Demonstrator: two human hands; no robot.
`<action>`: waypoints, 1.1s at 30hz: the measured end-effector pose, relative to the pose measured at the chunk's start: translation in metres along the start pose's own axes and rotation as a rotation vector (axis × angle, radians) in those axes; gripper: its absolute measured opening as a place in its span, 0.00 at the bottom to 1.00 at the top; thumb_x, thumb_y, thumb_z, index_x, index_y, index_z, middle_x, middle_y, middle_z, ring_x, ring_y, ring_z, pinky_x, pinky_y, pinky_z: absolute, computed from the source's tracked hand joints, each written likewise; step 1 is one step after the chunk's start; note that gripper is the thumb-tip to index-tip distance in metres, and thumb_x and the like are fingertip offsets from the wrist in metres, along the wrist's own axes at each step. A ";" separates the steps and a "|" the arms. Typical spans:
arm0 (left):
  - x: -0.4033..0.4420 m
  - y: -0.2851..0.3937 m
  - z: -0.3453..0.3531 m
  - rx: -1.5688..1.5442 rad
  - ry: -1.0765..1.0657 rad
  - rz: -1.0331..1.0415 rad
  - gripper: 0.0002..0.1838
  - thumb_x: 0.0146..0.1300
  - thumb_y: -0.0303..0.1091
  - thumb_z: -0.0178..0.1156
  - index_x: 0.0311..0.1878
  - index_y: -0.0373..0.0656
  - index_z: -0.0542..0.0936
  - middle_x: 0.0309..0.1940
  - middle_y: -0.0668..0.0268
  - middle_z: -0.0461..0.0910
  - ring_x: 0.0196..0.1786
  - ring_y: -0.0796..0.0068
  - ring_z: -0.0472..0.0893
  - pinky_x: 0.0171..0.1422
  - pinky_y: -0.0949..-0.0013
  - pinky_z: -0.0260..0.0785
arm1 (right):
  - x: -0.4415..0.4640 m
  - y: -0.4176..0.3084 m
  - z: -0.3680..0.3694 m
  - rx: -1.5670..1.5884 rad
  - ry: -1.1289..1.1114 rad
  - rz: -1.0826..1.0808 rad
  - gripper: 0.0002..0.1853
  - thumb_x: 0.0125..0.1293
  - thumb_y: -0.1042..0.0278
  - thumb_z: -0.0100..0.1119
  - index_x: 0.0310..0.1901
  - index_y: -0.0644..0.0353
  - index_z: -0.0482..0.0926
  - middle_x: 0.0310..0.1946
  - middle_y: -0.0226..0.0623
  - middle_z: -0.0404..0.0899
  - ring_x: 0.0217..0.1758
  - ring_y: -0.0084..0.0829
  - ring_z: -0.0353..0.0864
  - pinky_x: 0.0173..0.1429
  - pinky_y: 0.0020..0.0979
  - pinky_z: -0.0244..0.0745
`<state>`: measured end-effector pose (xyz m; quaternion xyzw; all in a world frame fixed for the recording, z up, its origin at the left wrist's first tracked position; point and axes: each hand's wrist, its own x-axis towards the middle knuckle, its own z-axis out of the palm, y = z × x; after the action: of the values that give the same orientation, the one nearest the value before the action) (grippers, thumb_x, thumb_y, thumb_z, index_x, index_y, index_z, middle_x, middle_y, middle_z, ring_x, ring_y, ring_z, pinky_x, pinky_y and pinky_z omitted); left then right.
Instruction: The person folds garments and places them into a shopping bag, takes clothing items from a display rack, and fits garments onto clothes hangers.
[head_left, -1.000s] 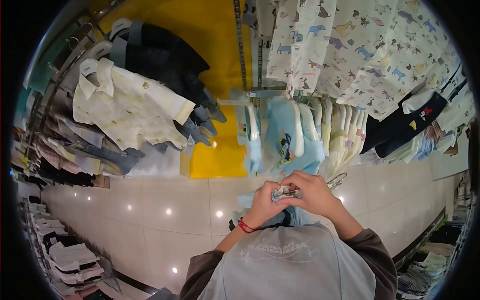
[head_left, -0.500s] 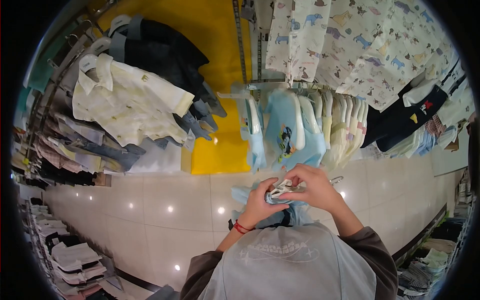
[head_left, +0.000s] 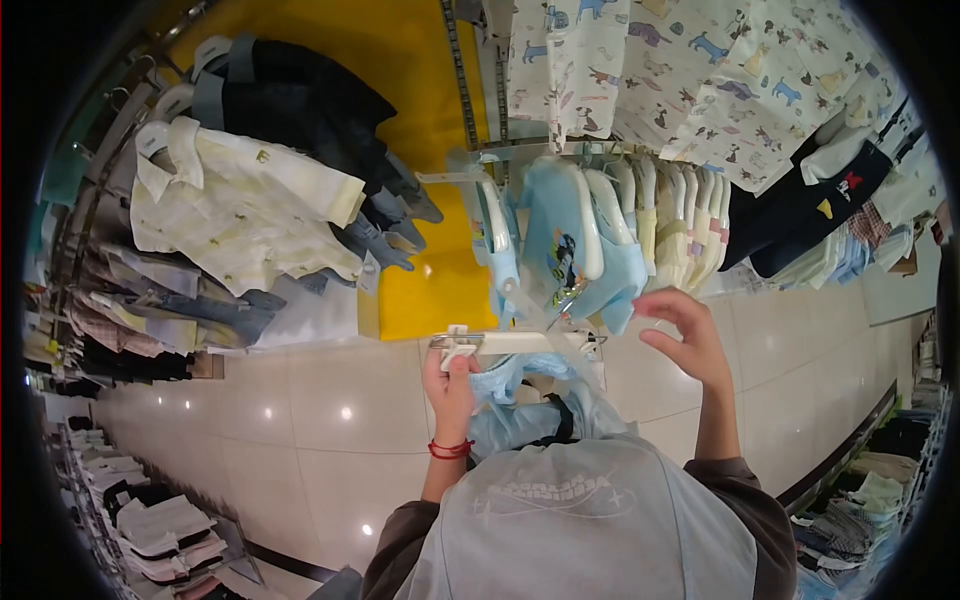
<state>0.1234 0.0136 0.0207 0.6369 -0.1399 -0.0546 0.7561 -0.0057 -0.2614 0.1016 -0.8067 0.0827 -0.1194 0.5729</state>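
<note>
My left hand [head_left: 450, 392] grips the left end of a white clip hanger [head_left: 520, 343], its thumb and fingers at the clip. The hanger lies level across the front of my body, with its metal hook pointing up and away. Just below the bar is a light blue garment [head_left: 515, 378] with a gathered waistband; how its right side is fastened cannot be made out. Beyond the hanger's right end, my right hand [head_left: 690, 338] is raised and open, thumb apart from the curved fingers, with nothing visible in it.
Ahead, light blue tops [head_left: 560, 215] and pale yellow clothes [head_left: 680, 225] hang on a rail. A yellow patterned shirt [head_left: 235, 205] hangs at the left, and animal-print clothes [head_left: 690, 80] hang above. Folded stacks [head_left: 160, 520] lie at lower left. Tiled floor [head_left: 340, 420] lies below.
My hands, close together at the waistband before, have moved apart. My left hand now holds the hanger's left end; my right hand has opened and moved right. The hanger has turned into full view.
</note>
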 end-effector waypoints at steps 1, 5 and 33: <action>0.002 0.006 0.002 -0.014 0.029 0.001 0.18 0.66 0.47 0.53 0.41 0.38 0.72 0.23 0.70 0.73 0.24 0.84 0.69 0.28 0.80 0.60 | 0.002 0.007 0.005 -0.080 -0.027 -0.013 0.23 0.52 0.67 0.68 0.50 0.62 0.74 0.44 0.39 0.77 0.50 0.36 0.77 0.55 0.31 0.71; 0.003 0.005 0.005 -0.120 0.102 -0.053 0.18 0.66 0.49 0.51 0.39 0.40 0.70 0.20 0.71 0.70 0.22 0.84 0.66 0.25 0.80 0.57 | 0.012 0.024 0.031 -0.208 -0.205 0.034 0.21 0.53 0.68 0.68 0.48 0.63 0.75 0.41 0.37 0.78 0.44 0.29 0.78 0.51 0.29 0.73; 0.030 0.000 -0.019 0.276 -0.290 -0.129 0.17 0.65 0.40 0.55 0.44 0.33 0.75 0.32 0.65 0.79 0.34 0.82 0.73 0.40 0.76 0.66 | 0.021 0.014 -0.010 -0.162 -0.166 0.096 0.13 0.52 0.69 0.69 0.36 0.62 0.76 0.29 0.32 0.75 0.31 0.21 0.76 0.39 0.24 0.77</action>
<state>0.1577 0.0237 0.0218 0.7275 -0.2121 -0.1743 0.6288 0.0112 -0.2809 0.0933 -0.8525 0.0828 -0.0176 0.5159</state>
